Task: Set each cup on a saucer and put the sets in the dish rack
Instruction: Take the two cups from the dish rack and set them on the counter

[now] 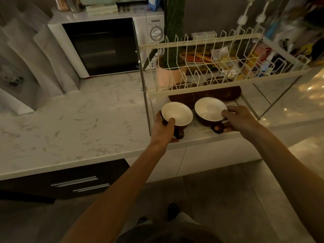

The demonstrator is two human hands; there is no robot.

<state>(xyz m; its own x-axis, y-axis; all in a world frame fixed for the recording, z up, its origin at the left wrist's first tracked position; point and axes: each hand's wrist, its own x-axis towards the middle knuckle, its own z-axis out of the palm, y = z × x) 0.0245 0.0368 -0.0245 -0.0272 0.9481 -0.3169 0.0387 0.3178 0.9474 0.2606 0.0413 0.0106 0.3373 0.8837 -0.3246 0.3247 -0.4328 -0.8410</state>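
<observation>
Two brown cups with white insides sit at the front of the counter under the cream wire dish rack (pixel 198 43). My left hand (pixel 164 129) grips the left cup (pixel 177 114), thumb on its rim, near the handle. Over at the right cup (pixel 210 108), my right hand (pixel 240 118) has fingers on the rim and around the handle. Behind the cups, two dark brown saucers (pixel 222 93) lie flat beneath the rack's upper tier. The cups' lower parts are partly hidden by my hands.
A white microwave (pixel 105 44) stands at the back left on the marble counter (pixel 78 120). A pink plant pot (pixel 168 76) and cluttered packets sit behind the rack. Dark drawers (pixel 78 181) are below the counter's left part.
</observation>
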